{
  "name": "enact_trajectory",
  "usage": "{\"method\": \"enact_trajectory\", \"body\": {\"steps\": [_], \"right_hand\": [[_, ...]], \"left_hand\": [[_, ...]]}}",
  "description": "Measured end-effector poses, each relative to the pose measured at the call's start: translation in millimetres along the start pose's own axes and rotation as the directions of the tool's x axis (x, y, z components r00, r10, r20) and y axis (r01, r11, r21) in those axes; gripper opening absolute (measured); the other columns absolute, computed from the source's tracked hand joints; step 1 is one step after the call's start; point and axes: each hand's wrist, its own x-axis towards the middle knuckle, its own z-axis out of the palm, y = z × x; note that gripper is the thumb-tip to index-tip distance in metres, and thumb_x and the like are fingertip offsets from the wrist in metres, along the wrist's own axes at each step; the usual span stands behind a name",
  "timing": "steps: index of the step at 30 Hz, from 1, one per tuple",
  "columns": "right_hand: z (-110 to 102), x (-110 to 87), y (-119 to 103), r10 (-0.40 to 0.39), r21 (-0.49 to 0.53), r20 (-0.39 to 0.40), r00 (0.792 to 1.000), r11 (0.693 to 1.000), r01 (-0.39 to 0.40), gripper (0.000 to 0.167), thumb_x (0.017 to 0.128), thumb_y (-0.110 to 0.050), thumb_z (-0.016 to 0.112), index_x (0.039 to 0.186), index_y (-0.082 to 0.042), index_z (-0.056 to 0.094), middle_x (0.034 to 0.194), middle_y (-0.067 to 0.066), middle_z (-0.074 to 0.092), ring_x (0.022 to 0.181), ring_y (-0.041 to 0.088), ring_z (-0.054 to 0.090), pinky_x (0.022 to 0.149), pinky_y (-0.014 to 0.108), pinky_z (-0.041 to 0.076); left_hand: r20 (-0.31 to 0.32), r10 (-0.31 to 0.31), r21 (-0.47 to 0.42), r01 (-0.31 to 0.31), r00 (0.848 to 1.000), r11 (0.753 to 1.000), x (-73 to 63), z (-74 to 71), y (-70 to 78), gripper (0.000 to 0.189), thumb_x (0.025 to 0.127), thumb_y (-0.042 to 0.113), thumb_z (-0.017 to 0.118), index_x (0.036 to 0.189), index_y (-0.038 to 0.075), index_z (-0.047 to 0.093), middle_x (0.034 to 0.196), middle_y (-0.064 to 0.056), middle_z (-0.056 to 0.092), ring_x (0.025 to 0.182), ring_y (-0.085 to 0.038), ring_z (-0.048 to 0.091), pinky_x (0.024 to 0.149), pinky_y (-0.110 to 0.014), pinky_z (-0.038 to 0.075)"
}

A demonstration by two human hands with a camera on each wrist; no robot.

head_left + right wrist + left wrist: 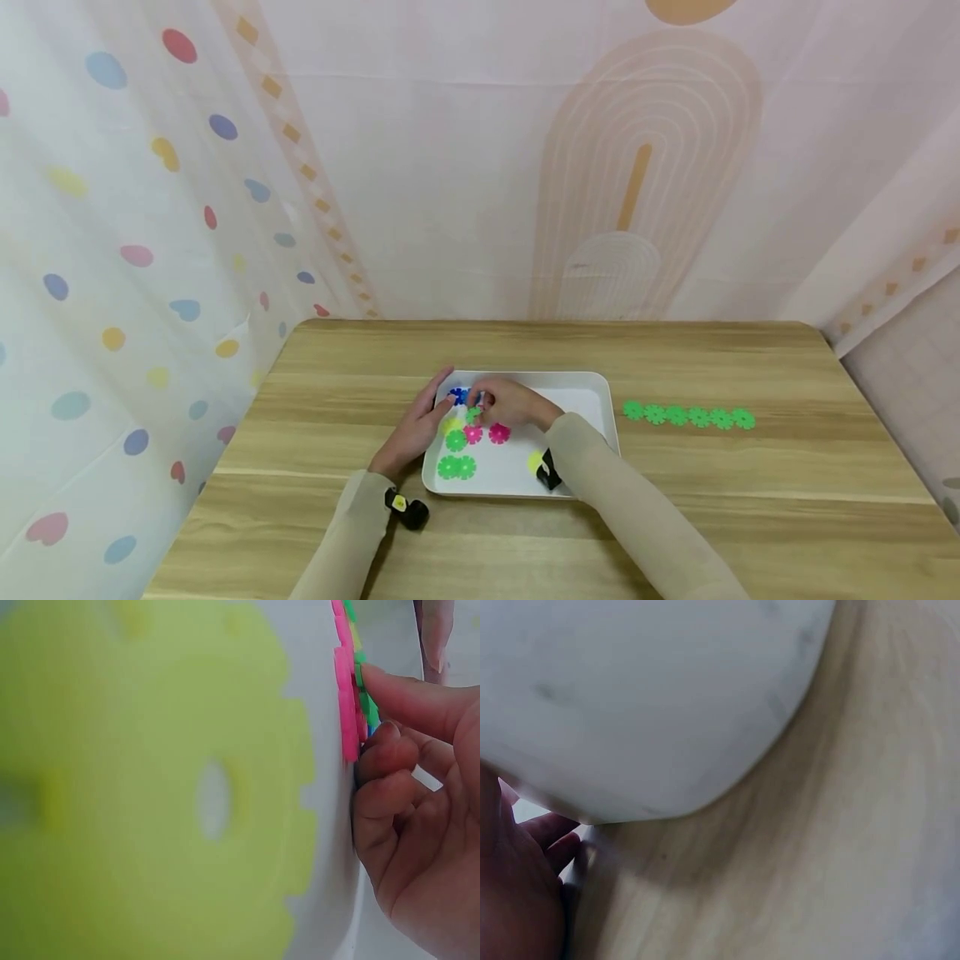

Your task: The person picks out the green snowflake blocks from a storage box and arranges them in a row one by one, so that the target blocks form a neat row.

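Observation:
A white tray (555,483) holds several notched plastic snowflake discs. My left hand (415,427) grips its left rim, thumb over the edge and fingers along the outside; in the left wrist view the fingers (551,832) lie against the tray's edge. My right hand (510,403) reaches over the tray's left half and pinches a green snowflake disc (472,415); thumb and curled fingers show beside it in the right wrist view. Around it lie blue discs (457,396), a yellow disc (451,425), pink discs (498,433) and more green discs (456,441).
To the right of the tray, a row of several joined green discs (677,415) lies on the wooden table (750,475). Another yellow disc (535,462) sits in the tray under my right wrist and looms close in the right wrist view. A patterned curtain (450,208) hangs behind the table.

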Motion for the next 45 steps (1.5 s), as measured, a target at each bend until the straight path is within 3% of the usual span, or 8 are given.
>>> {"method": "enact_trajectory", "body": {"steps": [8, 22, 26, 32, 40, 45], "right_hand": [[-1.5, -1.1, -0.3, -0.012, 0.026, -0.009, 1.000, 1.000, 0.012, 0.019, 0.088, -0.006, 0.074, 0.101, -0.009, 0.060, 0.069, 0.000, 0.048, 0.062, 0.011, 0.045, 0.059, 0.022, 0.040], [-7.9, -4.8, -0.8, -0.027, -0.014, -0.020, 0.999, 1.000, 0.027, 0.013, 0.089, -0.002, 0.070, 0.098, -0.009, 0.065, 0.086, 0.000, 0.061, 0.078, 0.014, 0.055, 0.071, 0.025, 0.049], [-12.7, -9.8, -1.6, -0.007, -0.036, -0.038, 0.999, 0.999, 0.006, 0.011, 0.092, -0.006, 0.068, 0.100, -0.014, 0.066, 0.089, -0.001, 0.062, 0.083, 0.015, 0.056, 0.076, 0.028, 0.051], [-22.5, -19.1, -5.3, -0.058, -0.062, -0.062, 0.996, 0.997, 0.054, 0.010, 0.094, -0.009, 0.068, 0.101, -0.015, 0.065, 0.094, -0.002, 0.064, 0.088, 0.015, 0.058, 0.081, 0.029, 0.052], [-41.7, -34.8, -11.8, -0.081, -0.034, -0.091, 0.993, 0.996, 0.078, 0.011, 0.093, -0.012, 0.069, 0.104, -0.012, 0.066, 0.091, -0.001, 0.064, 0.084, 0.015, 0.058, 0.074, 0.026, 0.050], [-54.5, -48.3, -10.7, -0.064, -0.010, -0.121, 0.991, 0.998, 0.063, 0.011, 0.092, -0.011, 0.070, 0.102, -0.014, 0.065, 0.091, -0.001, 0.063, 0.085, 0.016, 0.057, 0.073, 0.027, 0.049]], "left_hand": [[-0.027, 0.027, 0.012, -0.026, 0.999, 1.000, 1.5, 2.6, -6.4, 0.055, 0.108, 0.024, 0.039, 0.159, 0.024, 0.020, 0.166, -0.003, 0.012, 0.153, -0.027, 0.006, 0.122, -0.055, 0.006], [-0.036, 0.027, 0.020, -0.027, 0.999, 0.999, 6.9, 1.3, -7.7, 0.055, 0.107, 0.027, 0.040, 0.159, 0.024, 0.022, 0.166, -0.001, 0.013, 0.153, -0.025, 0.008, 0.123, -0.053, 0.006], [-0.036, 0.021, 0.026, -0.020, 0.999, 0.999, 8.6, 1.7, -10.6, 0.055, 0.107, 0.029, 0.040, 0.159, 0.028, 0.021, 0.166, -0.001, 0.012, 0.153, -0.026, 0.007, 0.122, -0.054, 0.006], [-0.028, -0.001, 0.028, 0.002, 1.000, 1.000, 9.4, 1.2, -9.8, 0.054, 0.108, 0.029, 0.040, 0.158, 0.029, 0.021, 0.167, -0.002, 0.012, 0.153, -0.026, 0.007, 0.122, -0.054, 0.006], [-0.013, -0.035, 0.041, 0.036, 0.999, 0.999, 11.0, -1.4, -3.7, 0.056, 0.108, 0.023, 0.037, 0.160, 0.019, 0.015, 0.167, -0.006, 0.007, 0.154, -0.029, 0.002, 0.122, -0.054, 0.002], [-0.021, -0.014, 0.061, 0.015, 1.000, 0.998, 10.5, -1.4, -7.1, 0.056, 0.108, 0.027, 0.038, 0.160, 0.023, 0.017, 0.167, -0.003, 0.009, 0.154, -0.026, 0.003, 0.123, -0.053, 0.003]]}}
